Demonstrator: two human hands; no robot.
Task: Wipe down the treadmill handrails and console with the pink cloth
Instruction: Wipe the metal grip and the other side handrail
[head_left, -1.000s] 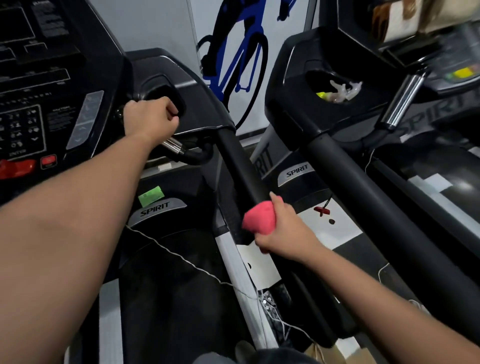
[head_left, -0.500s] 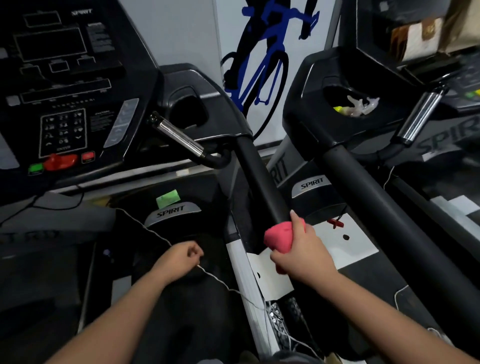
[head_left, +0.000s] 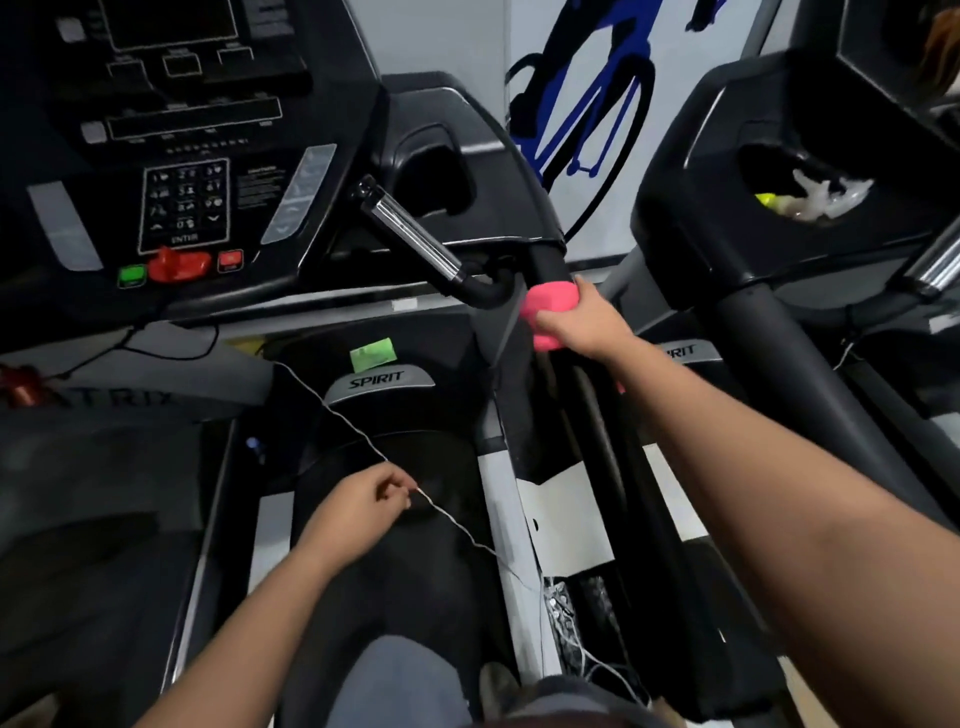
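A: Where's the cloth sitting?

B: The pink cloth (head_left: 548, 310) is wrapped round the top of the black handrail (head_left: 597, 436), right of centre in the frame, just below where the rail meets the console (head_left: 197, 156) housing. The right hand (head_left: 584, 322) has its fingers curled tight over the cloth, clamping it against the rail.

A: And the other hand?

B: Low and left of centre, the left hand (head_left: 358, 506) has thumb and fingertips pinched on a thin white cord (head_left: 337, 410) that runs up toward the green sticker (head_left: 373, 354). It is well apart from the rail.

A: So how should this wipe go?

B: I'd judge the stroke works best with the cloth fully encircling the rail, so the underside gets cleaned too, and with steady squeeze along the whole length down toward the lower right. The bend beside the chrome grip (head_left: 410, 236) looks easy to miss; a twist of the wrist there would help.

A: Anything left?

B: Probably the console in the upper left, and the chrome grip.
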